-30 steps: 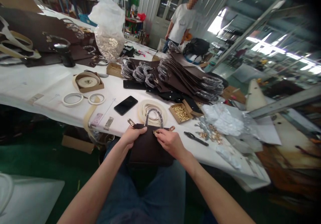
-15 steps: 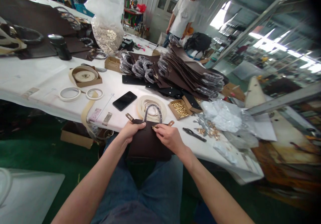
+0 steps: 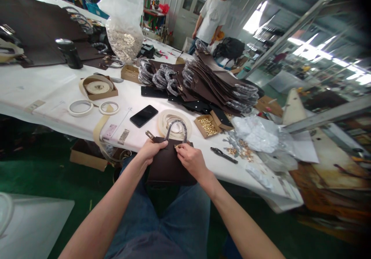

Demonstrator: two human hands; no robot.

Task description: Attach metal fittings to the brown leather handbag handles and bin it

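- One dark brown bag (image 3: 171,168) lies at the near edge of the white table (image 3: 43,85). Its lower part hangs over the person's lap.
- It has one wrapped handle (image 3: 176,129), which arches up from the top edge, and one strap tab (image 3: 150,135) that sticks out at the upper left corner.
- Two hands work on it. The left hand (image 3: 150,150) is closed on the top edge, thumb laid over the front.
- The right hand (image 3: 189,160) pinches one small gold fitting (image 3: 177,146) against the top edge, fingers narrow. Its fingertips cover most of the fitting, so the shape is hard to make out.
- Beyond the bag there is one black phone (image 3: 144,116), one cream coil (image 3: 174,120) and one open box of gold pieces (image 3: 208,126).
- One black tool (image 3: 223,155) lies to the right.
- Two flat tape rings (image 3: 80,107) lie side by side further left.
- A fanned stack of brown panels (image 3: 214,85) has too many overlapping layers to count.
- One person in a white shirt (image 3: 211,17) stands at the far end, cut off by the stack.
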